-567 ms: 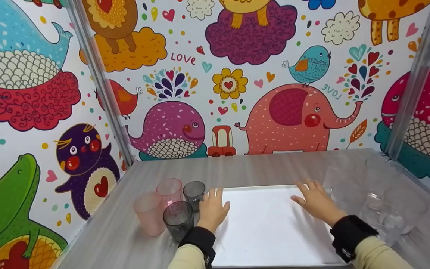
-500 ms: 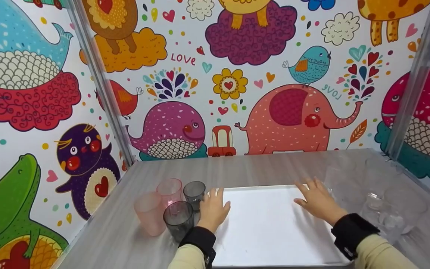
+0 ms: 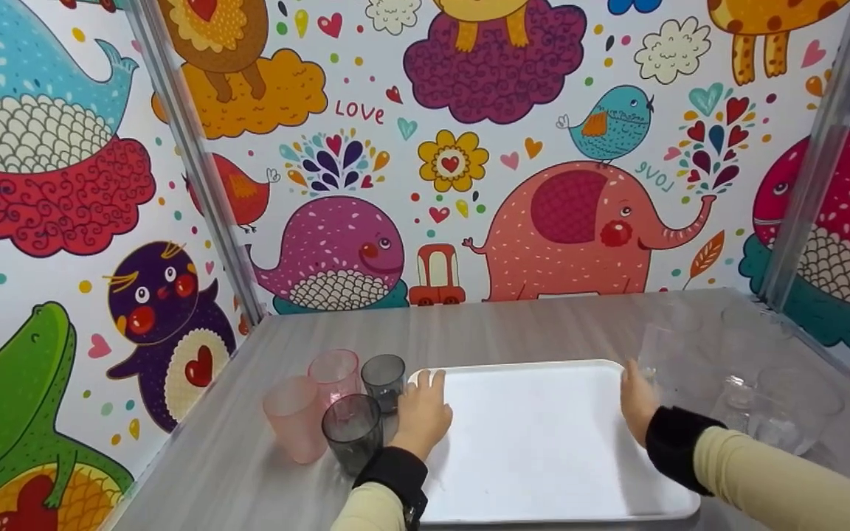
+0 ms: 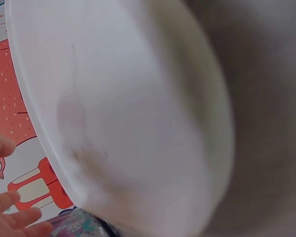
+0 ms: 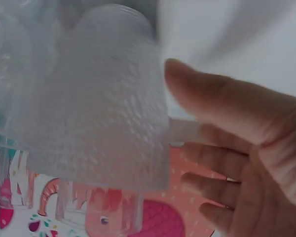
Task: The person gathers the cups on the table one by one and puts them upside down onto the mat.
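A white rectangular tray (image 3: 536,442) with rounded corners lies on the table between the hands. My left hand (image 3: 425,413) is over its left edge, fingers loosely spread, a smoke-grey glass (image 3: 384,380) just beside it. In the left wrist view, the fingers of that hand (image 4: 15,212) are apart and hold nothing. My right hand (image 3: 639,398) stands on edge at the tray's right side, by the clear glasses. The right wrist view shows a clear textured glass (image 5: 103,108) close to the thumb of the relaxed right hand (image 5: 251,143), whose fingers are not round it.
Left of the tray stand another grey glass (image 3: 353,435), a frosted pink glass (image 3: 296,420) and a clear pink glass (image 3: 335,372). Several clear glasses, including a wide one (image 3: 797,405), crowd the right side. Patterned walls (image 3: 454,221) close off the back and sides.
My right hand has turned onto its edge and moved to the right, from over the tray's far right corner to beside the clear glasses. The left hand has hardly moved.
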A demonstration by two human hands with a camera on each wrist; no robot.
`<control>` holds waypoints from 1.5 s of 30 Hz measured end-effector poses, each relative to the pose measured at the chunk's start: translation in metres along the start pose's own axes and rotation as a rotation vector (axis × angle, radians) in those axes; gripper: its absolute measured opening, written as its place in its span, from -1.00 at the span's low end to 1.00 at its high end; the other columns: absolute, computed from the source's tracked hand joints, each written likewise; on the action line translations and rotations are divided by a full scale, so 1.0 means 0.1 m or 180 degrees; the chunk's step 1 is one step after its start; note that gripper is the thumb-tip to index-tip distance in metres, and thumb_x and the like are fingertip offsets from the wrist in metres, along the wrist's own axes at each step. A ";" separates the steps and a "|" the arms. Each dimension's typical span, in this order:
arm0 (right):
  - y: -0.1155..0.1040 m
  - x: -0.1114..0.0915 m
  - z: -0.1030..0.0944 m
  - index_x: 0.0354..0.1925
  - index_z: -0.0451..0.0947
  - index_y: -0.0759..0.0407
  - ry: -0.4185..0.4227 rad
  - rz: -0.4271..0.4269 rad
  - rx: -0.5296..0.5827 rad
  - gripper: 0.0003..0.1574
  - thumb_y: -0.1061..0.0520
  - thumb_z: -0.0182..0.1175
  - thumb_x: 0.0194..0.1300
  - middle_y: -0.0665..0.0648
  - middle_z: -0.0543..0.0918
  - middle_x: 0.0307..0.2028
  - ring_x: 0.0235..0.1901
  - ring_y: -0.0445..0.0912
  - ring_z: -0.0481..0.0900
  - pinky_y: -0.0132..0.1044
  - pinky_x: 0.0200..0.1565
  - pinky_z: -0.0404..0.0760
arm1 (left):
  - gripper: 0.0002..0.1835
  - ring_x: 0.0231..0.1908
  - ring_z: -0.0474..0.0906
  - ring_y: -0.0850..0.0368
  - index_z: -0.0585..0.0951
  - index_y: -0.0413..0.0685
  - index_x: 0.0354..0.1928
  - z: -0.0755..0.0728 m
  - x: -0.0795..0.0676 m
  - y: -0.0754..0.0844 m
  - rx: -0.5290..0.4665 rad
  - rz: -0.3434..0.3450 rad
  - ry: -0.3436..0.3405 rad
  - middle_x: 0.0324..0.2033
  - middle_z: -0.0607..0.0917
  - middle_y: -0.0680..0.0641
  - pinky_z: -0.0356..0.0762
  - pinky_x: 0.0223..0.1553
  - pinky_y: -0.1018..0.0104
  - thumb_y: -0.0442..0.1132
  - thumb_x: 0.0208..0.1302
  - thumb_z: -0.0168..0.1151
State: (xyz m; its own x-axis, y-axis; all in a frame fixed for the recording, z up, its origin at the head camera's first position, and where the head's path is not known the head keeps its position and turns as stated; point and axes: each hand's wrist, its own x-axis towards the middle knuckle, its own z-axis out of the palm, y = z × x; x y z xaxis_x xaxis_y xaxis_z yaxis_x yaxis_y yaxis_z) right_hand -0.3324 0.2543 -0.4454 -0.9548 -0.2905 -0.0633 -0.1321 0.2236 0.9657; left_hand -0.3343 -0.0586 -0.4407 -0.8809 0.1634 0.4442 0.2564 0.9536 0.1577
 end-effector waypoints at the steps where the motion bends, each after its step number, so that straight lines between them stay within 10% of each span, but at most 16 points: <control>1: -0.11 0.06 0.09 -0.08 0.59 -0.01 -0.0134 0.0005 -0.0093 -0.68 -0.03 0.05 0.26 -0.01 0.60 -0.06 0.08 -0.08 0.40 -0.09 0.20 0.17 | -0.49 -0.14 0.49 -0.17 0.45 -0.17 0.09 -0.01 0.00 0.00 -0.0008 0.0005 -0.0013 -0.03 0.49 -0.23 0.50 -0.22 -0.02 -0.26 0.03 0.25; 9: -0.54 0.31 0.67 -0.02 0.57 -0.07 -0.0411 -0.0024 0.0217 -0.60 -0.09 -0.04 0.26 0.03 0.52 0.08 0.17 0.01 0.32 0.27 0.12 0.09 | -0.52 -0.20 0.49 -0.10 0.46 -0.15 0.04 -0.04 -0.03 -0.01 0.0076 0.0144 0.0116 -0.07 0.50 -0.18 0.51 -0.28 0.04 -0.27 0.01 0.26; 24: -0.44 0.31 0.85 -0.36 0.56 0.28 0.0164 0.0184 -0.0036 -0.60 -0.05 0.05 0.18 0.21 0.60 -0.36 -0.18 0.12 0.43 0.22 0.04 0.19 | -0.53 -0.20 0.50 -0.12 0.47 -0.18 0.02 -0.03 -0.02 -0.05 -0.0011 0.0246 0.0158 -0.06 0.49 -0.20 0.52 -0.31 0.01 -0.29 0.00 0.27; 30: -0.04 0.10 0.38 -0.13 0.60 0.01 -0.0007 -0.0031 -0.0052 -0.63 -0.11 0.01 0.24 0.02 0.61 -0.10 0.01 0.05 0.41 0.15 0.11 0.15 | -0.54 -0.20 0.51 -0.13 0.47 -0.20 0.01 -0.05 -0.04 -0.07 0.0009 0.0252 0.0185 -0.06 0.50 -0.22 0.52 -0.33 0.01 -0.30 -0.01 0.26; 36: 0.51 -0.17 -0.27 -0.05 0.56 -0.06 0.0430 0.0112 0.0107 -0.65 -0.10 0.08 0.21 0.00 0.60 -0.07 0.01 0.04 0.42 0.05 0.14 0.20 | -0.54 -0.20 0.50 -0.13 0.48 -0.21 0.01 -0.07 -0.03 -0.06 0.0012 0.0266 0.0181 -0.07 0.49 -0.22 0.52 -0.30 0.01 -0.30 0.00 0.27; 45: 0.63 -0.23 -0.42 -0.08 0.55 0.00 0.0807 0.0073 0.0149 -0.64 -0.09 0.15 0.19 0.07 0.60 -0.09 -0.04 0.07 0.43 0.04 0.13 0.24 | -0.54 -0.19 0.50 -0.14 0.47 -0.20 0.02 -0.06 -0.04 -0.04 0.0014 0.0261 0.0159 -0.06 0.49 -0.22 0.52 -0.30 0.01 -0.28 0.01 0.27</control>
State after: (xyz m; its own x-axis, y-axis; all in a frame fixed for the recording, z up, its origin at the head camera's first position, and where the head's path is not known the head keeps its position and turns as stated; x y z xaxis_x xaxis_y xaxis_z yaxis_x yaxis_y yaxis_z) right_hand -0.3071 0.2362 -0.3724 -0.8612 -0.5074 0.0292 -0.1292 0.2740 0.9530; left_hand -0.3291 -0.0651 -0.4377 -0.8361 0.2281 0.4989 0.3248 0.9388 0.1151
